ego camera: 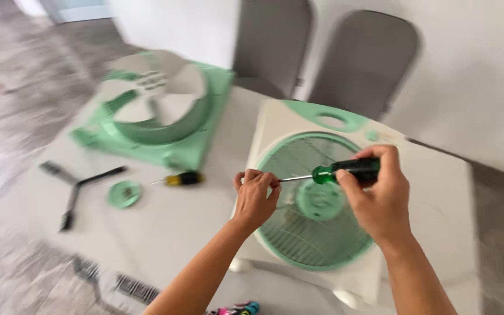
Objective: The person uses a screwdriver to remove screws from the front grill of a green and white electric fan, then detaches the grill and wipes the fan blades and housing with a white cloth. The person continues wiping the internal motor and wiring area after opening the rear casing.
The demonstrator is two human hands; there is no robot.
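My right hand (377,195) grips the green and black handle of a screwdriver (345,171), held level above a white box-fan cover with a round green grille (307,233). Its metal shaft points left toward my left hand (254,196), whose fingertips pinch the tip of the shaft over the grille's left rim. A green hub (320,200) sits in the grille's middle, under the screwdriver.
A green fan housing with pale blades (161,108) lies at the table's back left. A small yellow and black screwdriver (181,179), a green round cap (125,193) and a black three-armed bracket (77,186) lie on the white table. Two grey chairs (363,58) stand behind.
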